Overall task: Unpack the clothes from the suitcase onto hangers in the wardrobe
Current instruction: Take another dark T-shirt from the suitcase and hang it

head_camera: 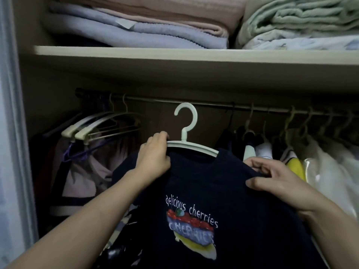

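A dark navy T-shirt (223, 191) with a cherry print and the words "delicious cherries" hangs on a pale green plastic hanger (187, 123). The hanger's hook is raised just in front of the wardrobe rail (213, 107), and I cannot tell whether it touches the rail. My left hand (155, 154) grips the hanger's left arm together with the shirt's shoulder. My right hand (272, 177) pinches the shirt's right shoulder fabric between thumb and fingers. The suitcase is out of view.
Empty cream hangers (93, 123) hang at the rail's left over pale and dark garments. Clothes on hangers (291, 152) crowd the rail's right side. A shelf (174, 55) above carries folded blankets (136, 26). The wardrobe's side wall (13, 133) stands at the left.
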Available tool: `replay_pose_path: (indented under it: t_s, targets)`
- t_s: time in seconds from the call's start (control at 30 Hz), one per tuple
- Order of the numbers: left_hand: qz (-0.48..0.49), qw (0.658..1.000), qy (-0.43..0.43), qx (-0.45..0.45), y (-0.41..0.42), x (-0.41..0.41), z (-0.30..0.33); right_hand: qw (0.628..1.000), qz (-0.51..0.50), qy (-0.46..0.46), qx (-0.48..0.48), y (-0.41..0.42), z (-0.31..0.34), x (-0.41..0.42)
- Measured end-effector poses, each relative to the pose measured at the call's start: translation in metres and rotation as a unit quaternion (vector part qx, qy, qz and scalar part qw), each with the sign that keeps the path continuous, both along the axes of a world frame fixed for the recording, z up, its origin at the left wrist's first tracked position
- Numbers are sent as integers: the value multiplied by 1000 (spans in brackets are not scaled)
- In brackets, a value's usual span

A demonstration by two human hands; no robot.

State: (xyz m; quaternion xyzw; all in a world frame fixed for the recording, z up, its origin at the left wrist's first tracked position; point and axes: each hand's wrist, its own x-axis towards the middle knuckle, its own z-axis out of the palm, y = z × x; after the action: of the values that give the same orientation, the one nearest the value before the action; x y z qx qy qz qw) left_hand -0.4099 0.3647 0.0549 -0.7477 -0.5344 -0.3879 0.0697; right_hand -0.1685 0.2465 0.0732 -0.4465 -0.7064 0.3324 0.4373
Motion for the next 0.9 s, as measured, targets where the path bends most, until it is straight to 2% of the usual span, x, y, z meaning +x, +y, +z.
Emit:
replay_pose_path:
  t_s: [0.07, 0.2, 0.3, 0.37, 0.43, 0.53, 0.63, 0.8, 0.9]
  targets:
    - [-9, 999, -17, -27, 6, -2, 2, 1000, -8, -15, 3, 1, 0, 1]
    - [-4, 999, -31, -13, 13, -17, 7, 999, -22, -12, -28, 3, -4, 8]
    - [44, 995, -52, -69, 15, -18, 12, 998, -24, 1, -53, 7, -9, 3]
    - [64, 986, -97, -124, 17, -13, 16, 997, -30, 16, -73, 8, -13, -4]
    - [65, 979, -138, -139, 22, -10, 16, 993, -42, 42, -99, 9, -16, -13]
    - [2, 980, -174, -94, 28, -1, 11, 988, -92, 81, -98, 15, -13, -27]
    - [-93, 978, -174, -61, 26, 21, 14, 981, -158, 106, -32, 29, -2, -40]
    - [-205, 943, -254, -67, 19, 44, 25, 956, -264, 112, 62, 77, 17, -69]
    - [-219, 938, -259, -75, 16, 46, 23, 951, -289, 96, 52, 105, 26, -77]
